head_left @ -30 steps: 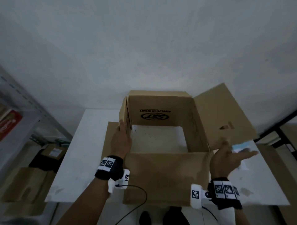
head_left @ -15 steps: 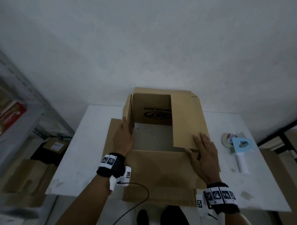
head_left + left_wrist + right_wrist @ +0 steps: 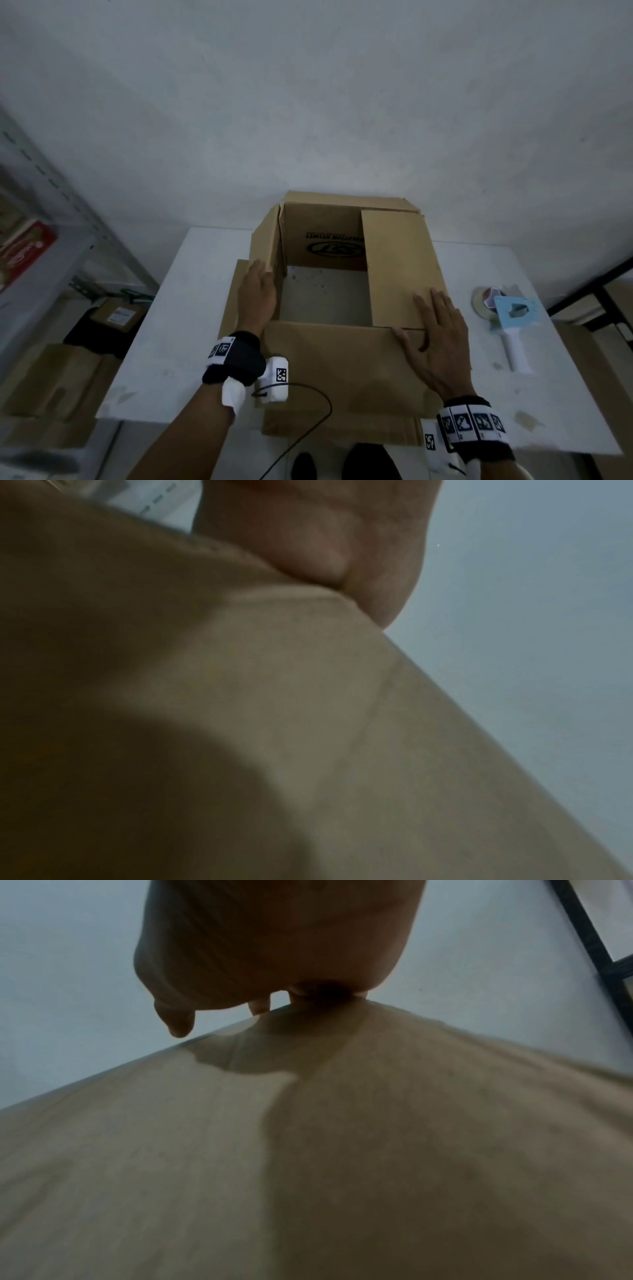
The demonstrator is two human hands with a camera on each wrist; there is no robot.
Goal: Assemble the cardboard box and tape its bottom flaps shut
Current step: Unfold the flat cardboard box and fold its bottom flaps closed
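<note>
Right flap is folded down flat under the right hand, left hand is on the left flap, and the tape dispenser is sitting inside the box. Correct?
Not quite. The tape dispenser lies on the table, right of the box, as the head view shows. The right hand does press the right flap; the left hand is on the left flap.

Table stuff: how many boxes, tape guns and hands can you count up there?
Cardboard box: 1
Tape dispenser: 1
Hands: 2, left hand and right hand, both flat on box flaps
Total: 4
</note>
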